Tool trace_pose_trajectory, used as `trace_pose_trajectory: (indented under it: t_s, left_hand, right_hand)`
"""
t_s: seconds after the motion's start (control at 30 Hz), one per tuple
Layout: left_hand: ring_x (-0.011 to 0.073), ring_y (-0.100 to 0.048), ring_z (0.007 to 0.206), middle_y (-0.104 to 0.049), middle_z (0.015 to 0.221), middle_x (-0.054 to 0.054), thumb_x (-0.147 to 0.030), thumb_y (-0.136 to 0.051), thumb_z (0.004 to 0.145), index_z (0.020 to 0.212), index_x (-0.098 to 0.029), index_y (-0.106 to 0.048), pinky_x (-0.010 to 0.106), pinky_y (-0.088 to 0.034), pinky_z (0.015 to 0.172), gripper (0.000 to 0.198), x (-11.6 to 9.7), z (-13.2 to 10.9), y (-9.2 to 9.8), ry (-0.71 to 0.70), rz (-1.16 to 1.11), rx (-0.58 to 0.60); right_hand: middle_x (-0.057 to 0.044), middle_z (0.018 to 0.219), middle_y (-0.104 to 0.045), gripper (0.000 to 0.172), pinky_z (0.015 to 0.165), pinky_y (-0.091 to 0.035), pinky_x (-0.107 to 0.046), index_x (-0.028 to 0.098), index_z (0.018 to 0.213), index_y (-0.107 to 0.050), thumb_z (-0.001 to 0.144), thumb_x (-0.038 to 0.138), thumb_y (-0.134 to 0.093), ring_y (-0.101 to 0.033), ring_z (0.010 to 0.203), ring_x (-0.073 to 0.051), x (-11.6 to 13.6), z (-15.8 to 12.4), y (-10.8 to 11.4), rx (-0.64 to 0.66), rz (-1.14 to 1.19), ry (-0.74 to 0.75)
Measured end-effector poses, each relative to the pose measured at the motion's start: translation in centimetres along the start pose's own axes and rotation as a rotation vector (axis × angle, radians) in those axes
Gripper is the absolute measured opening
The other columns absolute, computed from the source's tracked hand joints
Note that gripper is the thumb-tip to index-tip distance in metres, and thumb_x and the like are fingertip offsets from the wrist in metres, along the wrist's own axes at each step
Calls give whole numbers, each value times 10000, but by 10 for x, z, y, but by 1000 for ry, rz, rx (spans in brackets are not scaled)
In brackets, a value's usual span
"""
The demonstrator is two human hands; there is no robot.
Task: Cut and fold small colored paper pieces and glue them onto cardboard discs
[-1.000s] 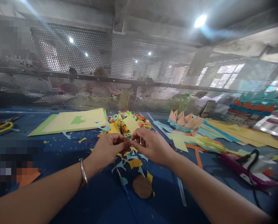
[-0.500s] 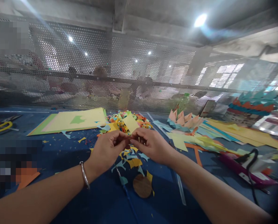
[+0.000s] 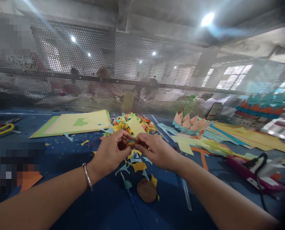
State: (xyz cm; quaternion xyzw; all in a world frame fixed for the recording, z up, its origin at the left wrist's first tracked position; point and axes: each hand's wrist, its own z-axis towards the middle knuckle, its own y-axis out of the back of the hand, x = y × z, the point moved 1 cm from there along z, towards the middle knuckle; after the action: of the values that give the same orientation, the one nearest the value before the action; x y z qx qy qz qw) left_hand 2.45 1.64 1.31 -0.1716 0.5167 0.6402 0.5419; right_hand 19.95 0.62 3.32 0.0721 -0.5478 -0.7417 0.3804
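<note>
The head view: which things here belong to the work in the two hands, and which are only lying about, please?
Probably part of the work:
small yellowish piece, seemingly pinched between left hand and right hand
heap of small coloured pieces just beyond

Probably just lying about:
bottle with green cap
magenta device with black cord

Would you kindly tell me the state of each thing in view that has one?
Left hand: curled, fingertips at a small yellowish piece
Right hand: curled, fingertips at the same piece
Colored paper sheets: stacked flat, edges offset
Paper scraps: loosely heaped
Peach folded paper: points upright
Yellow-handled scissors: lying down, blade opening unclear
Wood-grained disc: lying flat
Blue-handled tool: lying down
Black cable: arched
</note>
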Motion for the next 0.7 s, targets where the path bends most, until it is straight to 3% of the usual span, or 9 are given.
trace_pose_trajectory:
  t_s: [0.47, 0.7]
  left_hand:
    - [166, -639, 709, -686, 744, 41, -240, -641, 723, 861, -187, -620, 287, -486, 683, 149, 10, 7, 0, 71, -226, -24]
    - [150, -608, 637, -680, 691, 25, -234, -610, 746, 902, -178, -662, 267, -452, 618, 174, 9, 7, 0, 61, -113, 42]
  right_hand:
    - [9, 661, -553, 178, 540, -338, -245, 188, 776, -515, 907, 295, -463, -474, 580, -116, -4, 1, 6, 17, 37, -47]
    - [-6, 678, -573, 157, 550, -343, -246, 184, 783, -532, 906, 256, -466, -494, 594, -126, -5, 1, 6, 59, 9, -45]
